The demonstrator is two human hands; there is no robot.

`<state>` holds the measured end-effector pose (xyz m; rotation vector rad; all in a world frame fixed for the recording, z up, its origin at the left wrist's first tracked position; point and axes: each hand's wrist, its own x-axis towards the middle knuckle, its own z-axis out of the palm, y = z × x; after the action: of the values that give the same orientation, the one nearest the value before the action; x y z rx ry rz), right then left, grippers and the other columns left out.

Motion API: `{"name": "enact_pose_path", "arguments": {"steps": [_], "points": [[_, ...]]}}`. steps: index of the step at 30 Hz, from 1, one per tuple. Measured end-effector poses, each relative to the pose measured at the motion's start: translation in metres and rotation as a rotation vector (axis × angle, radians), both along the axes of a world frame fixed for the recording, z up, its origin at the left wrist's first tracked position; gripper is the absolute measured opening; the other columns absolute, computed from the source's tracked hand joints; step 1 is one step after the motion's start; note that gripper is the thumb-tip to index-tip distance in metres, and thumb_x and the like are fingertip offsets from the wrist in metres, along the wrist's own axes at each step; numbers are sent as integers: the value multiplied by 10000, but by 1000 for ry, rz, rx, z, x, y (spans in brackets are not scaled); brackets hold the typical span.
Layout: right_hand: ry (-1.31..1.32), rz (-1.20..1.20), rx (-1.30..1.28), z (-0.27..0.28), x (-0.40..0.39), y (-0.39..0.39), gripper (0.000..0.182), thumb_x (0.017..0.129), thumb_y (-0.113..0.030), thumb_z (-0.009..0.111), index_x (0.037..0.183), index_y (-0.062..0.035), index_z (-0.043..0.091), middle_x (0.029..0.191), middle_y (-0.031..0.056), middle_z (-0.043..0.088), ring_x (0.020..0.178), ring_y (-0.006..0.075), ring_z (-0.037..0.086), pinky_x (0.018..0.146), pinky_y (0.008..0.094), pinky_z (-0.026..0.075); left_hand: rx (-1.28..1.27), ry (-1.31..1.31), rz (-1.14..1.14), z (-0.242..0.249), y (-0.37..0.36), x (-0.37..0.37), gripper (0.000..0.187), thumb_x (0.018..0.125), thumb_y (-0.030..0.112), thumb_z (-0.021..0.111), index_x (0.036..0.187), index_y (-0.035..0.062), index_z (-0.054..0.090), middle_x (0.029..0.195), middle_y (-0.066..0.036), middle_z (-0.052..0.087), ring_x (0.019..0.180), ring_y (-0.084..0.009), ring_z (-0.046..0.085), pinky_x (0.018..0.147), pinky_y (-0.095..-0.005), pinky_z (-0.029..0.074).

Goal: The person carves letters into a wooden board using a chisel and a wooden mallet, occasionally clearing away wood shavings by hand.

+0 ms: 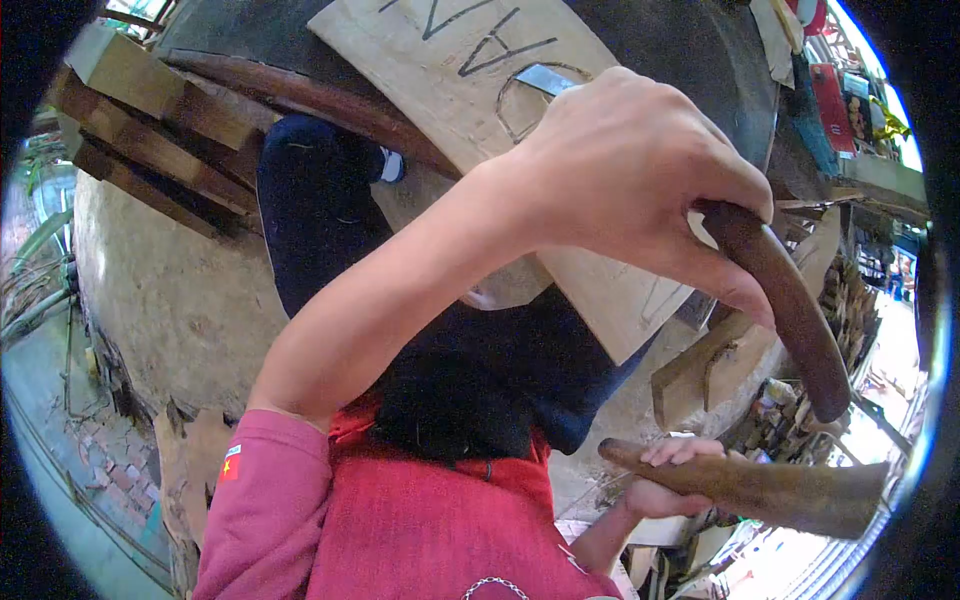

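Note:
My left hand (pixel 640 180) is closed around a chisel, its fingers mostly hidden under the back of the hand. The chisel's dark wooden handle (pixel 790 300) comes out past my thumb. On the other side, the shiny metal blade (pixel 545 79) shows over a curved outline on the pale wooden board (pixel 590 290). Large dark letters are drawn on this board. Lower right, my right hand (pixel 675 480) wraps round the narrow end of a club-shaped wooden mallet (pixel 800 492). The mallet's thick end points right, apart from the chisel handle.
Stacked wooden blocks (pixel 160 120) stand at upper left beside a pale rounded surface (pixel 150 300). Beneath the board is a dark tabletop (pixel 690 50). My legs in dark trousers (pixel 310 210) are under the board. Wood scraps (pixel 855 300) and a red object (pixel 832 108) lie at right.

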<state>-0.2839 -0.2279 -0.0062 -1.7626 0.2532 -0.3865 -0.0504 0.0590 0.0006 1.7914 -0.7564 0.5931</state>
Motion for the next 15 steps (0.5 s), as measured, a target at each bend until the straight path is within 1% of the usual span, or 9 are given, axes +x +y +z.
{"name": "enact_pose_path", "arguments": {"steps": [3,6,8,11,12,13,14,15], "points": [[22,-68,-126,4,7,24,840,884,-741,490,1321,-39,341,845,91,491,560,149,495,445,287,465,-15,12,1,-1,2,-1,523,676,681,750,806,175,728,647,-25,643,623,-281,657,493,-384,455],[-79,-91,52,8,10,19,878,865,-736,521,1367,-50,303,850,100,495,572,157,502,464,287,461,1,32,-3,-2,2,-1,530,674,685,754,801,171,724,645,-22,640,618,-279,655,487,-377,447],[-78,-38,16,-6,5,8,872,869,-727,528,1361,-43,306,852,102,497,576,159,508,472,291,459,-30,33,-7,-6,0,-1,535,674,687,753,805,169,726,648,-24,642,620,-280,656,488,-378,446],[15,-32,-165,-14,4,2,837,882,-715,532,1369,-71,316,861,90,506,586,159,514,486,304,457,-22,7,-10,-6,-3,2,540,674,687,754,812,166,730,655,-26,647,623,-280,658,491,-379,448],[8,-60,-81,-17,-1,-13,832,878,-713,542,1374,-83,322,863,88,509,592,160,517,488,306,457,-4,1,-2,-6,-2,4,541,674,687,754,815,165,731,658,-26,650,624,-280,659,493,-379,450],[5,-80,6,-14,2,-5,827,875,-711,552,1379,-95,328,866,85,512,599,161,521,490,309,456,-23,-24,13,-4,5,5,539,675,687,754,812,166,730,658,-25,650,623,-278,658,493,-379,450],[-72,-52,139,-12,3,-4,813,861,-688,599,1373,-103,359,872,80,521,620,167,537,496,305,463,-43,-34,25,-6,3,5,538,676,687,753,808,166,729,658,-24,650,621,-276,658,493,-378,450],[-82,-35,162,-11,1,-1,803,862,-680,602,1370,-104,369,874,81,523,623,168,539,497,306,465,-64,-42,34,-7,2,3,537,677,688,752,805,167,728,658,-24,650,619,-273,657,492,-377,450]]}}
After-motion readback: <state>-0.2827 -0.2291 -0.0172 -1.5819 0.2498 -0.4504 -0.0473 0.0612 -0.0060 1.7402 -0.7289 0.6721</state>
